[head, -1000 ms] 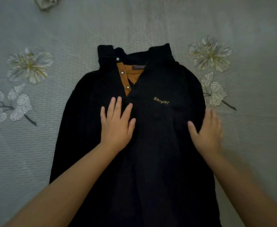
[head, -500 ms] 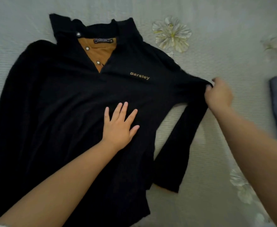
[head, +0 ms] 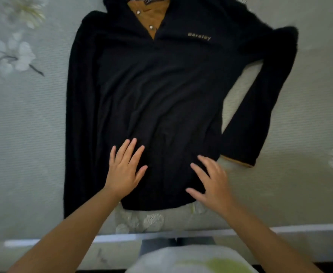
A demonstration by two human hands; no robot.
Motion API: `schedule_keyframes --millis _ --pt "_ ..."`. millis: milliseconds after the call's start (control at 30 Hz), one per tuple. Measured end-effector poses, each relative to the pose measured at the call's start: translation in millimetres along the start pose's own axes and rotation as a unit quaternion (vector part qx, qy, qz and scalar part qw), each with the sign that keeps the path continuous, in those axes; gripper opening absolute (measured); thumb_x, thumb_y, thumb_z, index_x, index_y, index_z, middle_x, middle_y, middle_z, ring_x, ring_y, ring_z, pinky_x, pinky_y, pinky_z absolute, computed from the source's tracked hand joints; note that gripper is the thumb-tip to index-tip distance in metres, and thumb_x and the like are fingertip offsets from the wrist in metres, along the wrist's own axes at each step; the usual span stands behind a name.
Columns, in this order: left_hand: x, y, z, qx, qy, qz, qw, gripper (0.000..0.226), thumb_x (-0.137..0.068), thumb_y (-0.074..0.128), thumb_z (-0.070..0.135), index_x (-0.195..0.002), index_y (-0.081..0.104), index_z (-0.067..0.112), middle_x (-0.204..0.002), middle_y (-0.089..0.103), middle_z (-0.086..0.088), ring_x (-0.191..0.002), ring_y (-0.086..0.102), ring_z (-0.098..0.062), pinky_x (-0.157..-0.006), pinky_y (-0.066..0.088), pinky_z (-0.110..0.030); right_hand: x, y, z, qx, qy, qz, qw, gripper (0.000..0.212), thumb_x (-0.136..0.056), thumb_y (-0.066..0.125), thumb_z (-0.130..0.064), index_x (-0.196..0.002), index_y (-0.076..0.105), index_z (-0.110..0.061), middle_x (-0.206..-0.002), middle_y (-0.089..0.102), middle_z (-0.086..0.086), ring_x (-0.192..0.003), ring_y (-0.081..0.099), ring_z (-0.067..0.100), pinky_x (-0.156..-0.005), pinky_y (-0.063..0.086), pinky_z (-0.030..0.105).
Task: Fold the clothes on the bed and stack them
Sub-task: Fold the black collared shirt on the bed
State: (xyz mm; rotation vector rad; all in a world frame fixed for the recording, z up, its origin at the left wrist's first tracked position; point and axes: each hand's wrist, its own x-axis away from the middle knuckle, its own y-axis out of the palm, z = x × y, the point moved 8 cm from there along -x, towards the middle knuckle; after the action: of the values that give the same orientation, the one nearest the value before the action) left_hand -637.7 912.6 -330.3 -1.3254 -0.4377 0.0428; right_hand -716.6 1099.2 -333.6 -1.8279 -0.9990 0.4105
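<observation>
A black long-sleeved polo shirt (head: 161, 91) with a tan placket lies front-up and spread flat on the grey flower-printed bedsheet (head: 23, 134), its collar at the far end and its hem toward the near edge of the bed. The left hand (head: 125, 170) lies flat with fingers spread on the shirt's lower front, just above the hem. The right hand (head: 211, 182), fingers straight and parted, rests on the shirt's lower right corner, beside the bent right sleeve (head: 260, 107).

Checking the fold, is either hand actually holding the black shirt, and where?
Nothing is held. Left hand and right hand lie flat, fingers spread, on the black shirt near its hem.
</observation>
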Motion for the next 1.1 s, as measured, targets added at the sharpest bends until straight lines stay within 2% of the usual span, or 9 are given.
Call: schedule_keyframes --millis 167,300,433,500,600,767,900,1000,1100 --pt "79.0 21.8 -47.1 0.016 -0.077 -0.065 0.995 0.082 -0.095 0.009 0.054 -0.112 0.058 -0.01 -0.12 0.053 -0.034 -0.11 0.05 -0.053 -0.086 0.035 -0.065 24.1 7.8 2.3 -0.02 0.018 -0.013 1.0 0.072 -0.043 0.091 -0.012 -0.107 0.061 -0.002 -0.113 0.054 0.037 -0.1 0.055 0.052 -0.081 0.042 0.06" --pt "102.4 22.5 -66.1 0.048 -0.082 -0.066 0.993 0.088 -0.09 0.014 0.062 -0.116 0.054 -0.012 -0.121 0.051 -0.035 -0.112 0.05 -0.05 -0.09 0.038 -0.058 34.1 7.5 -14.4 0.035 -0.053 0.012 0.998 0.029 -0.051 0.08 0.012 -0.078 0.068 0.009 -0.1 0.061 0.035 -0.089 0.061 0.05 -0.08 0.043 0.057" --pt "97.7 10.3 -90.9 0.096 -0.113 -0.018 0.989 0.051 -0.081 0.066 0.027 -0.112 0.058 -0.012 -0.106 0.06 -0.031 -0.097 0.057 -0.049 -0.083 0.046 -0.053 36.2 -5.2 -16.1 0.019 -0.035 0.039 0.998 0.023 -0.05 0.076 0.023 -0.067 0.066 0.011 -0.073 0.065 0.026 -0.063 0.065 0.038 -0.06 0.054 0.038" --pt "91.1 6.8 -94.7 0.109 -0.112 -0.006 0.988 0.054 -0.072 0.078 0.017 -0.114 0.058 -0.01 -0.105 0.06 -0.028 -0.096 0.054 -0.046 -0.083 0.045 -0.05 37.9 -8.0 -19.1 0.008 -0.009 0.033 0.999 0.024 -0.049 0.076 0.023 -0.067 0.066 0.01 -0.067 0.064 0.023 -0.058 0.064 0.035 -0.059 0.052 0.033" --pt "86.4 6.9 -87.0 0.109 -0.067 -0.014 0.992 0.04 -0.073 0.077 0.015 -0.106 0.066 -0.003 -0.097 0.063 -0.023 -0.09 0.057 -0.042 -0.076 0.047 -0.047 45.2 -4.1 -16.7 0.031 0.062 0.003 0.998 0.017 -0.06 0.071 0.018 -0.074 0.066 0.01 -0.068 0.063 0.023 -0.062 0.063 0.039 -0.061 0.05 0.045" --pt "91.3 -4.3 -80.7 0.085 0.038 0.057 0.994 0.021 -0.055 0.079 -0.013 -0.071 0.071 -0.003 -0.061 0.064 -0.018 -0.05 0.06 -0.034 -0.048 0.051 -0.04 68.6 14.8 5.3 0.044 0.173 -0.105 0.978 0.037 -0.087 0.05 -0.001 -0.124 0.054 -0.002 -0.106 0.058 0.021 -0.095 0.055 0.034 -0.078 0.041 0.033" --pt "113.5 -0.2 -101.8 0.081 0.009 0.021 0.996 0.019 -0.065 0.073 -0.014 -0.082 0.067 -0.009 -0.066 0.061 -0.025 -0.049 0.058 -0.039 -0.044 0.048 -0.041 101.2 -3.1 17.5 0.028 0.249 -0.035 0.967 0.03 -0.085 0.047 0.008 -0.112 0.06 0.006 -0.103 0.058 0.028 -0.092 0.056 0.04 -0.074 0.04 0.037" --pt "139.3 0.6 -115.9 0.0 0.05 -0.011 0.999 0.04 -0.041 0.082 -0.018 -0.077 0.067 -0.009 -0.056 0.056 -0.021 -0.037 0.052 -0.033 -0.034 0.042 -0.031 139.1 -25.6 42.8 -0.012 0.402 0.07 0.913 0.026 -0.088 0.042 0.007 -0.108 0.057 0.009 -0.1 0.06 0.029 -0.091 0.055 0.041 -0.07 0.036 0.034" --pt "151.5 13.3 -127.7 -0.097 0.064 -0.084 0.99 0.043 -0.051 0.081 -0.009 -0.091 0.067 -0.002 -0.07 0.06 -0.018 -0.057 0.059 -0.034 -0.048 0.046 -0.034 160.3 -13.6 50.7 -0.031 0.475 0.012 0.879 0.024 -0.087 0.04 0.007 -0.107 0.054 0.009 -0.1 0.06 0.029 -0.091 0.055 0.04 -0.069 0.033 0.031"
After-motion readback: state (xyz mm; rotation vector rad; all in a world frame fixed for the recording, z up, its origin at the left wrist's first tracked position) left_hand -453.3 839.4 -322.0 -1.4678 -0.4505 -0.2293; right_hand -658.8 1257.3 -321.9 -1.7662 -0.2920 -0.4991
